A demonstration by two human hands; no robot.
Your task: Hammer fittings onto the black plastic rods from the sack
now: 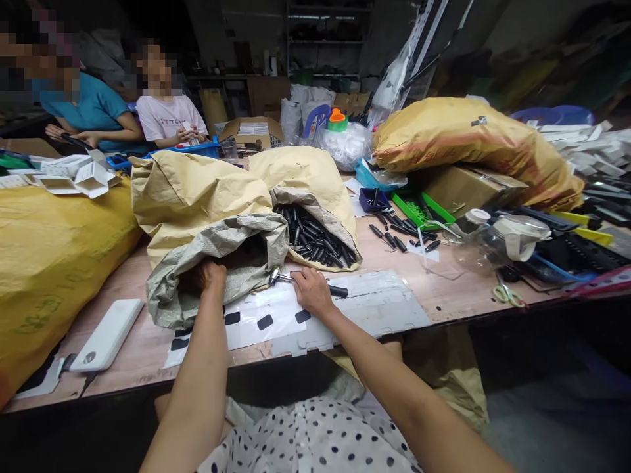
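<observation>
My left hand (213,274) reaches into the mouth of a tan woven sack (197,187) with a grey lining; its fingers are hidden in the shadow there. Dark pieces show faintly deeper in that sack. My right hand (312,290) is closed around a small hammer (339,291), its metal head to the left and black handle end to the right. The hammer is over a grey board (384,302) and a white sheet (246,332) with several black patches. Beside the first sack, a second sack (315,167) lies open, filled with black tapered handles (315,240).
A white power bank (106,335) with a cable lies left, near a full yellow sack (59,263). Loose black handles, a green tray (424,209), a clear plastic jug (493,243) and scissors (509,294) are on the right. Two people sit across the table.
</observation>
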